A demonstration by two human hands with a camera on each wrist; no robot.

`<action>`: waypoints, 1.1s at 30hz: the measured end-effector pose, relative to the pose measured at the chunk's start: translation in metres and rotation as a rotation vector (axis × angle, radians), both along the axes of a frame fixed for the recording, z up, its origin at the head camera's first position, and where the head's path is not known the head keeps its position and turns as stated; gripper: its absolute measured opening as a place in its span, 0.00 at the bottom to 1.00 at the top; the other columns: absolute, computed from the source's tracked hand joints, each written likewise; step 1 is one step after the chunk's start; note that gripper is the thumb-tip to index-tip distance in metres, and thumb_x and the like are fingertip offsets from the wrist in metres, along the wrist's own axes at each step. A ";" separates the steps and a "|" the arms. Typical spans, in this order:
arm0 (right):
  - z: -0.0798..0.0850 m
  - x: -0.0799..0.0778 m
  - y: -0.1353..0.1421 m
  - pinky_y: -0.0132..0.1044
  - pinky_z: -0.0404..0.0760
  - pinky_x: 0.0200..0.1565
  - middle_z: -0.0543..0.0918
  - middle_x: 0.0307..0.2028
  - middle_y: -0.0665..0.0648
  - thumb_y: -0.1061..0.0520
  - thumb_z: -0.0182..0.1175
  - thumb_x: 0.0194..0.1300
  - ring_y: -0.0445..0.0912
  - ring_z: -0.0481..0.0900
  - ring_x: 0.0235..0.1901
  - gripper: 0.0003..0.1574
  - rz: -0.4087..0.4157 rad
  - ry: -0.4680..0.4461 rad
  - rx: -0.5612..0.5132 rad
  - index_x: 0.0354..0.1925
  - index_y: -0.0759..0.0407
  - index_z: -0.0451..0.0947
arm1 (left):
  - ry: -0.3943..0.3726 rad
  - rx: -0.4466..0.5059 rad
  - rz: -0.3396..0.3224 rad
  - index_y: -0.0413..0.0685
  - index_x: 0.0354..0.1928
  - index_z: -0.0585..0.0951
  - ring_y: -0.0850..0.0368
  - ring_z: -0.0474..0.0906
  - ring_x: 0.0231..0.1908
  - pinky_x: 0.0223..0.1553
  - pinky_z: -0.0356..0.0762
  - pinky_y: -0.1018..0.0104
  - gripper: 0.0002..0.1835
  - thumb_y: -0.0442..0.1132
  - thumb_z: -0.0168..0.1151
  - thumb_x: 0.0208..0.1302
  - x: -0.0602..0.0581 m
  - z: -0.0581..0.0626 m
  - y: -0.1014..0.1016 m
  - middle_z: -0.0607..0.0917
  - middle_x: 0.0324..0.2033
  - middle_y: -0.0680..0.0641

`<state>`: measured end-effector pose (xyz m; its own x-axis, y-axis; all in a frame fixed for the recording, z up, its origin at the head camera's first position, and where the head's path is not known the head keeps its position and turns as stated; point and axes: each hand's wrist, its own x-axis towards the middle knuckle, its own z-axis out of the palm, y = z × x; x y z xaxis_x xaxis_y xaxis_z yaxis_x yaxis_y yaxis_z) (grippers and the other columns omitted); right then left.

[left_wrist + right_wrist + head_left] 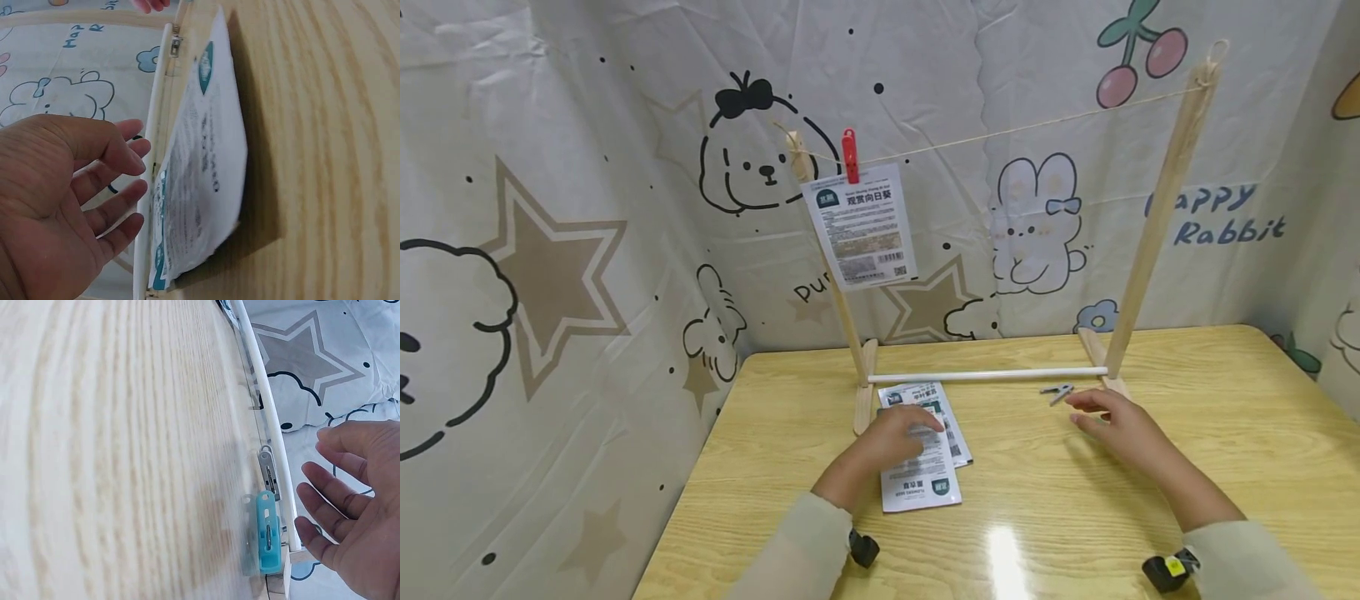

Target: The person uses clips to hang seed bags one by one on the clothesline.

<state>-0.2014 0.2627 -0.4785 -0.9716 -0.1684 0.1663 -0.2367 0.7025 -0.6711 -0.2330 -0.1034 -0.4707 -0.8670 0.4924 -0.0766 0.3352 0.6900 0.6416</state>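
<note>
My left hand [895, 437] is over two white seed packets; the upper packet [925, 485] overlaps the lower packet [958, 443] on the table. In the left wrist view its bent fingers hold nothing, with a gap to the packet [209, 150]. On the right, my right hand [1120, 423] hovers near a grey clothespin [1062, 389], fingers loosely bent and holding nothing. A teal clothespin [269, 540] lies beside the grey one in the right wrist view; the hand hides it in the head view.
A string [970, 145] runs between two wooden posts, the right post [1161, 217] being nearer. One red clothespin [850, 156] holds a seed packet [868, 237] on it. A white rod [992, 375] joins the post bases. Printed cloth [940, 50] hangs behind the table [760, 500].
</note>
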 end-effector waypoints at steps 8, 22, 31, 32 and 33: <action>-0.007 0.001 0.001 0.67 0.70 0.60 0.78 0.59 0.71 0.56 0.60 0.73 0.69 0.72 0.62 0.21 -0.048 -0.062 -0.001 0.60 0.64 0.77 | 0.106 -0.097 -0.101 0.53 0.54 0.86 0.50 0.71 0.68 0.73 0.64 0.54 0.24 0.24 0.63 0.58 0.003 -0.005 0.000 0.81 0.61 0.51; -0.016 0.001 0.006 0.69 0.72 0.57 0.75 0.58 0.76 0.59 0.61 0.70 0.73 0.72 0.58 0.23 -0.047 -0.076 0.062 0.60 0.67 0.77 | 0.110 -0.305 -0.105 0.68 0.58 0.84 0.52 0.60 0.76 0.74 0.54 0.35 0.28 0.32 0.67 0.55 0.006 -0.012 0.008 0.71 0.72 0.57; -0.019 -0.001 0.004 0.68 0.71 0.57 0.77 0.56 0.76 0.63 0.62 0.64 0.72 0.72 0.58 0.24 -0.073 -0.067 0.104 0.58 0.67 0.78 | 0.137 -0.333 -0.076 0.70 0.58 0.81 0.47 0.60 0.75 0.72 0.57 0.36 0.29 0.35 0.68 0.53 0.007 -0.013 0.012 0.68 0.74 0.53; -0.020 -0.001 0.004 0.69 0.71 0.57 0.77 0.56 0.76 0.63 0.62 0.64 0.73 0.72 0.58 0.23 -0.075 -0.063 0.111 0.58 0.67 0.78 | 0.144 -0.338 -0.075 0.70 0.57 0.81 0.47 0.60 0.75 0.72 0.57 0.36 0.29 0.35 0.68 0.53 0.007 -0.013 0.012 0.68 0.74 0.52; -0.020 -0.002 0.004 0.69 0.71 0.56 0.77 0.57 0.76 0.63 0.62 0.64 0.73 0.72 0.58 0.23 -0.077 -0.060 0.118 0.58 0.66 0.79 | 0.151 -0.342 -0.072 0.69 0.56 0.80 0.47 0.60 0.75 0.72 0.57 0.36 0.29 0.35 0.69 0.52 0.007 -0.013 0.013 0.68 0.74 0.52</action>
<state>-0.2033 0.2668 -0.4985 -0.9899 -0.1082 0.0915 -0.1415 0.7916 -0.5944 -0.2258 -0.0906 -0.4834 -0.8452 0.5205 -0.1211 0.4636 0.8269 0.3184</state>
